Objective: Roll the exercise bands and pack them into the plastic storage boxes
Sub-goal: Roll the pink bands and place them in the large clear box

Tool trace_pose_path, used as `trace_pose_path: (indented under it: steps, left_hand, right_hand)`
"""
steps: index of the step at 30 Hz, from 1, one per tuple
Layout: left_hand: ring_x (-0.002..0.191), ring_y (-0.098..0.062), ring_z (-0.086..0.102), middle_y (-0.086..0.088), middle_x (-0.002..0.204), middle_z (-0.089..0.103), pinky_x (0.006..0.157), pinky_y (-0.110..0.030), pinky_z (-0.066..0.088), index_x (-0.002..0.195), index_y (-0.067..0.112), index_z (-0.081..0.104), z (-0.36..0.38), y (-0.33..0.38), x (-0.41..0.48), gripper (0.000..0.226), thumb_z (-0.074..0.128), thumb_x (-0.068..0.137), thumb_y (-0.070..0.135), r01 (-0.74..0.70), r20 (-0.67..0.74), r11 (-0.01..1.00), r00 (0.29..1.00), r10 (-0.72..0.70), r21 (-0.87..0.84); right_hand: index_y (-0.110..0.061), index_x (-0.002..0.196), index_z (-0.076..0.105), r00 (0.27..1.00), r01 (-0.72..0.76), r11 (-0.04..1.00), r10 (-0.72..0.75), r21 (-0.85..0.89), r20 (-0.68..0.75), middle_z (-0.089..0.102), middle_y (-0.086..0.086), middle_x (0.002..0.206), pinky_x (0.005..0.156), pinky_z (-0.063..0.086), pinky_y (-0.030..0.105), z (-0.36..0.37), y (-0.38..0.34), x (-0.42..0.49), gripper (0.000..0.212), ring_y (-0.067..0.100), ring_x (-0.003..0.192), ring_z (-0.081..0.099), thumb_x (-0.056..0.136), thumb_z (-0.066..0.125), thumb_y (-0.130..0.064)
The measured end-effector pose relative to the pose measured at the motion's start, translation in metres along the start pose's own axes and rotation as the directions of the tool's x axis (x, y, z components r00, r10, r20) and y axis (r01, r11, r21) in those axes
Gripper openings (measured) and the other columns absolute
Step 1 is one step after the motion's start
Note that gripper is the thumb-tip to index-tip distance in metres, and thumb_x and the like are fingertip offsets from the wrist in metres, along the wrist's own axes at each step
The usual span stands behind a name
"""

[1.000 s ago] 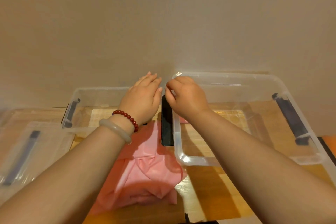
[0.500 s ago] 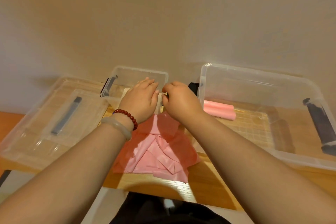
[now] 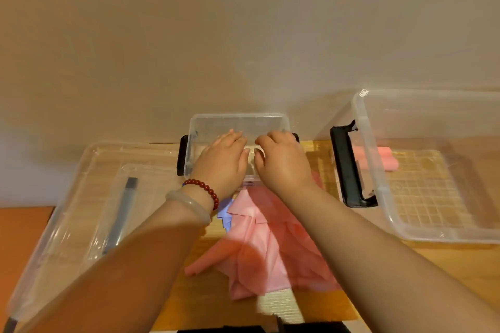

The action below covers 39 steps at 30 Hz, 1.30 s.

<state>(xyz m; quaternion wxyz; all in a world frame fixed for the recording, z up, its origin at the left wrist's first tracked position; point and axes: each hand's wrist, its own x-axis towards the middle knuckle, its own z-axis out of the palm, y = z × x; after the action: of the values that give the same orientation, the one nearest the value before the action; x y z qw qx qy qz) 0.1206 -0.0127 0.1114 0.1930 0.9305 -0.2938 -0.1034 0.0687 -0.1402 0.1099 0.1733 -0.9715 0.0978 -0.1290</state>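
Observation:
A crumpled pink exercise band (image 3: 265,246) lies on the wooden table in front of me, its far end under my wrists. A bit of a blue band (image 3: 224,213) peeks out at its left. My left hand (image 3: 221,162) rests with fairly straight fingers over the front edge of a small clear box (image 3: 238,119). My right hand (image 3: 281,165) is beside it with curled fingers, at the band's far end; what the fingertips pinch is hidden. A rolled pink band (image 3: 389,162) lies inside the large clear box (image 3: 378,197) at the right.
Two clear lids (image 3: 81,184) lie stacked at the left, the upper one with a grey strip (image 3: 121,213). The large box has a black latch handle (image 3: 343,170) facing the small box. A wall stands right behind the boxes. The table's front edge (image 3: 297,316) is near my body.
The view has swung, so the small box now sits at centre and the large box far right. Both hands stay together at the pink band's far end.

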Motion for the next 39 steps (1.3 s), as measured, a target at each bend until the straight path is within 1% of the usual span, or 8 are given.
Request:
trace_pose_path:
  steps: [2, 7, 15, 18, 23, 28, 34, 39]
  left_hand:
    - [0.145, -0.018, 0.022, -0.004, 0.152, 0.037, 0.118, -0.034, 0.017, 0.144, 0.011, 0.041, 0.004, -0.004, 0.002, 0.044, 0.033, 0.103, 0.026, -0.013, 0.023, 1.000, 1.000, 0.013, -0.001]
    - [0.145, -0.018, 0.023, -0.004, 0.152, 0.037, 0.118, -0.033, 0.017, 0.143, 0.011, 0.042, 0.012, -0.005, 0.001, 0.043, 0.034, 0.103, 0.026, -0.050, -0.015, 0.999, 0.999, 0.050, -0.008]
    - [0.143, -0.022, 0.030, -0.009, 0.147, 0.044, 0.119, -0.038, 0.020, 0.138, 0.008, 0.049, 0.035, 0.002, -0.015, 0.059, 0.021, 0.094, 0.035, -0.093, -0.182, 0.996, 0.979, 0.094, 0.014]
    - [0.142, -0.022, 0.032, -0.009, 0.145, 0.047, 0.119, -0.038, 0.019, 0.137, 0.008, 0.050, 0.049, 0.005, -0.023, 0.059, 0.020, 0.094, 0.037, -0.118, -0.233, 0.991, 0.964, 0.129, 0.059]
    - [0.135, -0.025, 0.041, -0.010, 0.134, 0.056, 0.118, -0.038, 0.013, 0.129, 0.005, 0.057, 0.070, 0.014, -0.032, 0.060, 0.019, 0.094, 0.035, -0.156, -0.369, 0.982, 0.911, 0.185, 0.106]
    - [0.131, -0.028, 0.046, -0.013, 0.130, 0.059, 0.117, -0.042, 0.017, 0.126, 0.001, 0.059, 0.091, 0.018, -0.042, 0.052, 0.027, 0.096, 0.029, -0.203, -0.461, 0.962, 0.846, 0.267, 0.185]
    - [0.138, -0.026, 0.038, -0.012, 0.141, 0.051, 0.118, -0.038, 0.014, 0.135, 0.004, 0.052, 0.118, 0.015, -0.070, 0.055, 0.024, 0.095, 0.031, -0.225, -0.531, 0.948, 0.788, 0.312, 0.223]
    - [0.142, -0.023, 0.029, -0.009, 0.147, 0.044, 0.118, -0.033, 0.010, 0.141, 0.009, 0.046, 0.130, 0.009, -0.110, 0.056, 0.021, 0.097, 0.035, -0.226, -0.510, 0.950, 0.804, 0.307, 0.215]
  right_hand:
    - [-0.009, 0.079, 0.070, 0.999, -0.020, 1.000, 0.019, -0.022, -0.032, 0.064, 0.009, 0.075, 0.060, 0.047, 0.035, 0.008, -0.004, -0.002, 0.016, 0.034, 0.071, 0.060, 0.073, 0.059, -0.019]
    - [-0.012, 0.082, 0.070, 0.997, -0.009, 1.000, 0.010, 0.011, -0.078, 0.064, 0.006, 0.081, 0.068, 0.047, 0.036, 0.021, 0.001, -0.012, 0.030, 0.031, 0.077, 0.060, 0.081, 0.045, -0.028]
    - [-0.010, 0.090, 0.071, 0.977, 0.081, 0.994, -0.064, 0.076, -0.203, 0.067, 0.007, 0.091, 0.080, 0.047, 0.041, 0.032, 0.020, -0.037, 0.014, 0.030, 0.088, 0.061, 0.081, 0.061, -0.015]
    - [-0.010, 0.097, 0.071, 0.960, 0.110, 0.990, -0.082, 0.091, -0.269, 0.067, 0.009, 0.102, 0.089, 0.046, 0.043, 0.040, 0.029, -0.043, 0.019, 0.030, 0.100, 0.060, 0.086, 0.059, -0.020]
    - [-0.010, 0.104, 0.070, 0.928, 0.157, 0.981, -0.106, 0.116, -0.357, 0.066, 0.010, 0.110, 0.097, 0.043, 0.045, 0.051, 0.039, -0.057, 0.030, 0.029, 0.110, 0.058, 0.090, 0.048, -0.025]
    - [-0.010, 0.110, 0.069, 0.881, 0.173, 0.978, -0.103, 0.112, -0.462, 0.065, 0.010, 0.116, 0.099, 0.038, 0.043, 0.067, 0.046, -0.075, 0.032, 0.029, 0.116, 0.056, 0.091, 0.047, -0.024]
    - [-0.006, 0.123, 0.063, 0.851, 0.188, 0.981, -0.138, 0.048, -0.507, 0.061, 0.014, 0.129, 0.104, 0.038, 0.047, 0.079, 0.046, -0.109, 0.044, 0.033, 0.128, 0.050, 0.091, 0.042, -0.027]
    - [-0.007, 0.129, 0.059, 0.871, 0.169, 0.985, -0.129, 0.042, -0.474, 0.056, 0.014, 0.136, 0.107, 0.034, 0.048, 0.076, 0.034, -0.150, 0.044, 0.032, 0.132, 0.046, 0.091, 0.045, -0.025]
